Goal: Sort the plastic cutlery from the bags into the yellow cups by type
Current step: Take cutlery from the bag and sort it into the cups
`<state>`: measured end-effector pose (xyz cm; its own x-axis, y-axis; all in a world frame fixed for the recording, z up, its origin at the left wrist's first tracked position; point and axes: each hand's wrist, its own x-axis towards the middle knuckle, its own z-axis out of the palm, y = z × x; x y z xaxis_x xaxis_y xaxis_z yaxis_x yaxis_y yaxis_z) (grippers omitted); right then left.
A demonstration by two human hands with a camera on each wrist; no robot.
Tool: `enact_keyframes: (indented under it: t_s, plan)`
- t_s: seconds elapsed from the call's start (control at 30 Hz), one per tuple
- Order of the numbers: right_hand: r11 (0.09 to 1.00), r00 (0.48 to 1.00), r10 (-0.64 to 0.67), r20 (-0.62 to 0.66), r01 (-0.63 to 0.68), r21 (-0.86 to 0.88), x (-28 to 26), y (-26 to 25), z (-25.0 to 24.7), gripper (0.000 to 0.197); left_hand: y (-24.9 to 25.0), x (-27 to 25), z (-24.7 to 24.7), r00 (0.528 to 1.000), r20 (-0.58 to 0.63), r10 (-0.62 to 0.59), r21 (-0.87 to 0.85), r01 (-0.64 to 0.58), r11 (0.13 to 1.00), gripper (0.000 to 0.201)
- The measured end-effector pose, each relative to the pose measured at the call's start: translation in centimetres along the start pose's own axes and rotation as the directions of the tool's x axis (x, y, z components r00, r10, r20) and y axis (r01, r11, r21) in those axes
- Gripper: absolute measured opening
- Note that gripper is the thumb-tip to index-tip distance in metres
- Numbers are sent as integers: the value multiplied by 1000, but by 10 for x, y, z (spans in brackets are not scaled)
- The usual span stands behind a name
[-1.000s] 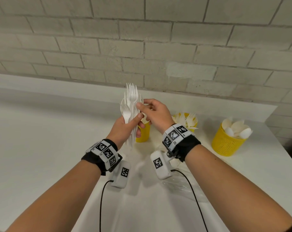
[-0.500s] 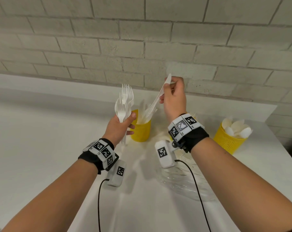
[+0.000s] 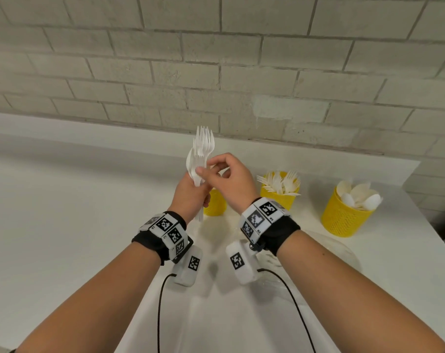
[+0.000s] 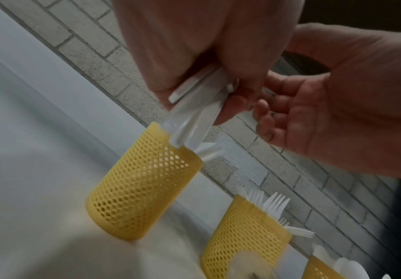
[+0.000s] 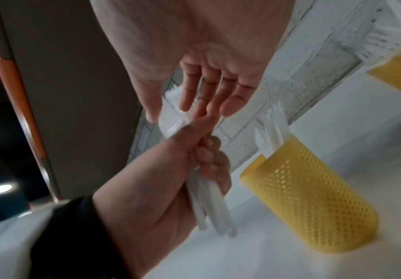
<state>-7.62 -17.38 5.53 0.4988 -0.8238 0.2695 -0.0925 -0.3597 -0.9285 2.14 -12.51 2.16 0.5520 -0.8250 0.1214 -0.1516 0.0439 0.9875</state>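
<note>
My left hand (image 3: 194,189) grips a bundle of white plastic cutlery (image 3: 202,149) upright by the handles, forks and a spoon bowl showing on top; the handles (image 5: 211,207) stick out below my fist. My right hand (image 3: 211,168) is at the bundle's heads, thumb and forefinger pinching one piece whose type I cannot tell. Three yellow mesh cups stand behind. The left cup (image 3: 217,203) holds knives (image 5: 271,128) and is partly hidden by my hands. The middle cup (image 3: 280,198) holds forks. The right cup (image 3: 343,219) holds spoons.
A crumpled clear plastic bag (image 3: 338,253) lies on the white table (image 3: 63,225) under my right forearm, in front of the cups. A brick wall (image 3: 241,72) runs close behind the cups. The table's right edge is near the spoon cup.
One second ago my right hand pinched a knife in the bundle; it carried the knife over the left cup, and now it is back at the bundle without it. My left hand stayed roughly in place.
</note>
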Motion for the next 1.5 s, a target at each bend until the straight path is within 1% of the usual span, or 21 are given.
enact_keyframes:
  t_s: [0.03, 0.13, 0.2, 0.3, 0.33, 0.4, 0.5, 0.57, 0.63, 0.77, 0.8, 0.9, 0.97, 1.07, 1.17, 1.23, 1.27, 1.3, 1.37, 1.43, 1.5]
  plan:
    - [1000, 1000, 0, 17, 0, 13, -3, 1, 2, 26, 1, 0, 3, 1000, 3, 9, 7, -9, 1000, 18]
    - [999, 1000, 13, -5, -13, 48, -6, 2, 2, 23, 5, -3, 8, 1000, 14, 23, 28, -23, 999, 28]
    - [999, 1000, 17, -10, -17, 29, -5, 3, -1, 24, 6, -6, 10, 999, 12, 31, 50, -32, 998, 36]
    - [1000, 1000, -27, -7, 27, -8, -5, 3, -3, 23, 8, -8, 12, 997, 27, 73, 54, -74, 996, 42]
    - [1000, 1000, -28, -14, 27, -12, -4, 4, -3, 19, 9, -9, 13, 995, 43, 93, 51, -95, 994, 42]
    - [1000, 999, 18, -33, -18, 2, -1, 5, -5, 11, 9, -9, 11, 992, 63, 110, 67, -114, 991, 40]
    - [995, 996, 89, -22, -88, 53, 4, 7, -9, 19, 5, -6, 6, 996, 64, 55, 40, -57, 998, 35]
    - [991, 994, 105, 5, -105, 86, 5, 6, -13, 15, 4, -6, 4, 995, 91, 50, 21, -52, 998, 32]
    - [989, 994, 108, -1, -108, 98, 5, 2, -16, 11, 5, -7, 4, 990, 122, 65, 32, -69, 997, 30]
    - [975, 991, 110, -81, -92, 203, 8, -5, -23, 9, 6, -5, 6, 994, 103, 38, 80, -46, 996, 39]
    - [971, 989, 107, -106, -81, 223, 9, -7, -25, 8, 6, -5, 6, 994, 104, 41, 79, -49, 996, 38]
    - [967, 978, 81, -194, -30, 254, 10, -11, -38, 11, 9, -5, 11, 987, 149, 67, 25, -71, 997, 24]
    - [952, 963, 68, -260, 15, 305, 12, -12, -44, 11, 8, -4, 11, 988, 147, 43, -13, -41, 999, 15]
    - [914, 941, 44, -335, 97, 394, 14, -18, -53, 11, 3, -3, 10, 986, 167, 10, -47, -2, 999, 10]
    - [917, 916, 5, -402, 157, 368, 12, -26, -58, 12, 1, -2, 8, 985, 174, 4, -58, 6, 998, 20]
    - [934, 895, 31, -444, 132, 333, 10, -26, -59, 14, 0, -1, 8, 985, 170, 9, -44, -2, 999, 22]
    - [938, 899, 64, -432, 93, 334, 9, -24, -58, 18, 1, -1, 9, 986, 167, 15, -29, -10, 1000, 20]
    - [936, 917, 107, -384, 38, 351, 8, -22, -56, 25, 1, -2, 10, 986, 164, 23, -13, -21, 1000, 17]
    - [926, 960, 167, -223, -75, 369, 3, -17, -51, 40, 4, -4, 15, 985, 168, 48, 8, -50, 999, 15]
    - [929, 984, 154, -88, -114, 352, -4, -14, -46, 40, 7, -8, 22, 977, 194, 86, 16, -91, 996, 12]
    - [925, 990, 126, -60, -95, 369, -5, -11, -47, 32, 9, -13, 28, 967, 226, 117, 2, -121, 993, 7]
